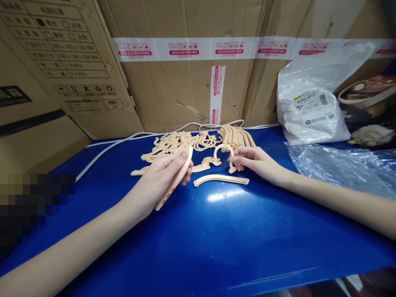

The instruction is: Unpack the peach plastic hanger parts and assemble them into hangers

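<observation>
My left hand grips a curved beige slotted bar, which is tilted with its upper end away from me. Between the thumb and fingers of my right hand is the side of a beige hook with a rounded, open loop. A slim curved beige arm piece lies on the blue table just in front of the hook. Behind my left fingers, another beige piece with a hooked end lies partly hidden.
A heap of loose beige hooked pieces lies at the back, beside a stack of curved bars. A white cable runs behind them along cardboard boxes. White plastic bag and clear film lie right on the blue table.
</observation>
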Tool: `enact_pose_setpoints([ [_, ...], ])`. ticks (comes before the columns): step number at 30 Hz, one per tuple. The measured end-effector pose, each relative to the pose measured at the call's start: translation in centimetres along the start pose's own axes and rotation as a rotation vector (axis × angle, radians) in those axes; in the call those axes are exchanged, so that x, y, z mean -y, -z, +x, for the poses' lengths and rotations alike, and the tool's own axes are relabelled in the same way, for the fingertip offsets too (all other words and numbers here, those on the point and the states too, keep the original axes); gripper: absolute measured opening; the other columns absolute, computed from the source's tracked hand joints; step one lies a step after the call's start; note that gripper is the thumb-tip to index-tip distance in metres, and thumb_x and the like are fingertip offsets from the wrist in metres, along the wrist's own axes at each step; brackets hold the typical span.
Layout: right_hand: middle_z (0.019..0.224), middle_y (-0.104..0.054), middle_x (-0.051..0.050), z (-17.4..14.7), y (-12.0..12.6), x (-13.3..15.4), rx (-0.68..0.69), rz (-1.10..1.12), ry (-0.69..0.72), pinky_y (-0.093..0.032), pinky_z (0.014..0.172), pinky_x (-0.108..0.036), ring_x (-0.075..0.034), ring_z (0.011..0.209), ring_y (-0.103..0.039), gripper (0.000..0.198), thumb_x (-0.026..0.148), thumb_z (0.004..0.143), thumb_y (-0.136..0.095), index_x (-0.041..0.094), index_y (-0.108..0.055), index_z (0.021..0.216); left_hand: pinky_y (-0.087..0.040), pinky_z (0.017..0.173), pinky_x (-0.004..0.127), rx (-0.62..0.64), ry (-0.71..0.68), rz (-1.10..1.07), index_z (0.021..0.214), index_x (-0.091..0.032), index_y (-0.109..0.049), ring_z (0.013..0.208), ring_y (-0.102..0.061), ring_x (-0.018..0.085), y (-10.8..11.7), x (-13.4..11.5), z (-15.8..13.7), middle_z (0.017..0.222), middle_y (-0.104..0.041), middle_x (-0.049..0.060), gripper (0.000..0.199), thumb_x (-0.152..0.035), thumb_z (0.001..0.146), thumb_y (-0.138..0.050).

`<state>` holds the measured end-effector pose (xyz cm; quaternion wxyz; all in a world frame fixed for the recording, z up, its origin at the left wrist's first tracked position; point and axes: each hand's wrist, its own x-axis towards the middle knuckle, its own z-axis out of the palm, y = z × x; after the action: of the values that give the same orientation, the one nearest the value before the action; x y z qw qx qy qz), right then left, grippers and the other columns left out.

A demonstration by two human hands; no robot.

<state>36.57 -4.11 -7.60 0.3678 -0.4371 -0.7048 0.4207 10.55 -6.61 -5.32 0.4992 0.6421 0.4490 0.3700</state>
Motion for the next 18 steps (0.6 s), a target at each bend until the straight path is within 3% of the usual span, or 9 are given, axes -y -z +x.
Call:
enact_pose_setpoints([
  [3,0.067,-0.060,0.001,0.0,0.0,0.1,-0.016,-0.008,-0.006,-0.042,0.065,-0.028,-0.012,0.063,-0.052,0.022,0.039,0.081,-0.063,0.018,-0.061,0.075,-0.033,0.052,0.024,0.052,-0.149,0.374,0.071,-0.019,-0.046,0.051,-0.043,0.010,-0.2,0.2,-0.4,0.061,-0.047,-0.004,0.041,-0.050,0.097,-0.036],
  [7,0.071,-0.063,0.000,0.2,-0.1,0.5,-0.021,0.020,-0.012,-0.042,0.068,-0.028,-0.012,0.066,-0.052,0.020,0.037,0.080,-0.065,0.018,-0.064,0.075,-0.033,0.058,0.028,0.087,-0.368,0.943,0.086,-0.019,-0.057,0.065,-0.053,0.016,-0.7,0.6,-0.9,0.073,-0.060,0.000,0.032,-0.039,0.099,-0.035],
  [11,0.070,-0.063,0.000,0.2,-0.2,0.9,0.006,0.108,-0.042,-0.042,0.068,-0.028,-0.011,0.064,-0.051,0.020,0.036,0.081,-0.065,0.018,-0.064,0.072,-0.037,0.063,0.030,0.126,-0.464,1.071,0.109,-0.019,-0.059,0.072,-0.057,0.018,-1.1,1.0,-0.6,0.084,-0.064,0.002,0.032,-0.035,0.100,-0.033],
  [18,0.079,-0.068,-0.001,0.2,-0.3,1.1,0.072,0.358,-0.135,-0.047,0.073,-0.027,-0.010,0.068,-0.057,0.014,0.029,0.077,-0.071,0.016,-0.066,0.081,-0.042,0.076,0.037,0.114,-0.559,1.150,0.116,-0.016,-0.057,0.088,-0.052,0.022,-1.2,1.5,0.1,0.097,-0.061,0.006,0.036,-0.033,0.102,-0.029],
])
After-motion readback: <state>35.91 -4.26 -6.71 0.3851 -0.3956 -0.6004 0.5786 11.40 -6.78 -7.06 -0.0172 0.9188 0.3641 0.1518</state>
